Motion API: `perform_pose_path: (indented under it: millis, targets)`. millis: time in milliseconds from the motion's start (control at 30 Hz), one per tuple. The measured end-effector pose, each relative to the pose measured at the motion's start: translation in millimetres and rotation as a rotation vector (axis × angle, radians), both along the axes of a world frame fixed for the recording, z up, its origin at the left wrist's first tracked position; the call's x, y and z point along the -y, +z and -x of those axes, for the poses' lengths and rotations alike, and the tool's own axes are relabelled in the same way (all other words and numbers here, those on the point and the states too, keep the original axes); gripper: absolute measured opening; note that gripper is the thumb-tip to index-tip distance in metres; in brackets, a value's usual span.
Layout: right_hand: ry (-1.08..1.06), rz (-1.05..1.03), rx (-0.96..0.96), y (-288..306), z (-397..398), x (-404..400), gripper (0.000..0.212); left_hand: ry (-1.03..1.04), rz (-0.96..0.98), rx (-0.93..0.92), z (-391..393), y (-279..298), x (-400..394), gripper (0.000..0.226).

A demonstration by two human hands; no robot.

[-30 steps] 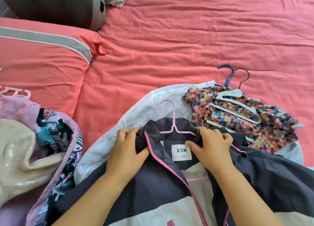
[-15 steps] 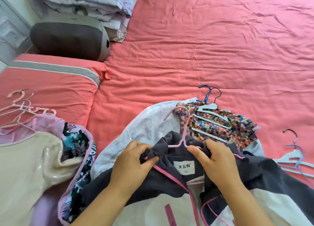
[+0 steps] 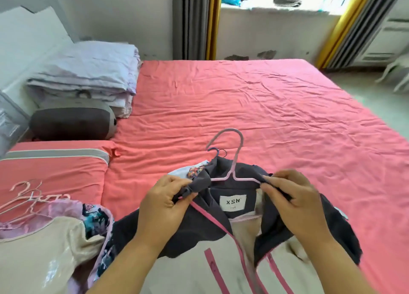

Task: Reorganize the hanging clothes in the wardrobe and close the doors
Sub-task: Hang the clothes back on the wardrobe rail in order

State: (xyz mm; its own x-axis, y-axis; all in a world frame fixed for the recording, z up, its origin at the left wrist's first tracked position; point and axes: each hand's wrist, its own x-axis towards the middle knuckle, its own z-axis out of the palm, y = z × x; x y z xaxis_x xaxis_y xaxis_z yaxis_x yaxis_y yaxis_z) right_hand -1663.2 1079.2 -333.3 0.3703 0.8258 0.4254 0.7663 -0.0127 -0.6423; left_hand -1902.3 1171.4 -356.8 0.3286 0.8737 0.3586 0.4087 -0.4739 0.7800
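Note:
A dark grey and cream jacket with pink zips and an XSN label hangs on a pink wire hanger, lifted above the bed. My left hand grips the left side of its collar. My right hand pinches the right side of the collar by the hanger's arm. Behind the collar peek a multicoloured garment and a blue hanger hook. The wardrobe is not in sight.
A pink-sheeted bed fills the view. A pile of clothes with pink hangers lies at the left on a pink pillow. Folded bedding and a grey cushion sit by the headboard. A window and curtains stand behind.
The jacket on its pink hanger has been raised off the bed with both hands on the collar. The view has tilted up, so the room's far wall and window show.

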Motion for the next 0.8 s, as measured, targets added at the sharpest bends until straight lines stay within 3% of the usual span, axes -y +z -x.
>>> perform_pose_path:
  millis: [167, 333, 500, 600, 733, 800]
  targets:
    - [-0.161, -0.111, 0.096, 89, 2, 29, 0.007, -0.093, -0.126, 0.037, -16, 81, 11, 0.017]
    - [-0.301, -0.256, 0.187, 170, 10, 42, 0.012, -0.141, -0.267, 0.029, -35, 152, 23, 0.016]
    - [-0.277, -0.311, 0.234, 224, 24, 62, 0.007, -0.173, -0.335, 0.089, -42, 197, 32, 0.010]
    - [-0.124, -0.191, 0.260, 236, 24, 78, 0.022, -0.155, -0.367, 0.132, -39, 217, 33, 0.005]
    - [-0.108, -0.126, 0.473, 242, 6, 96, 0.050, -0.171, -0.413, 0.125, -34, 240, 37, 0.006]
    - [-0.075, -0.062, 0.434, 244, 0, 103, 0.051, -0.200, -0.424, 0.130, -33, 251, 41, 0.013]
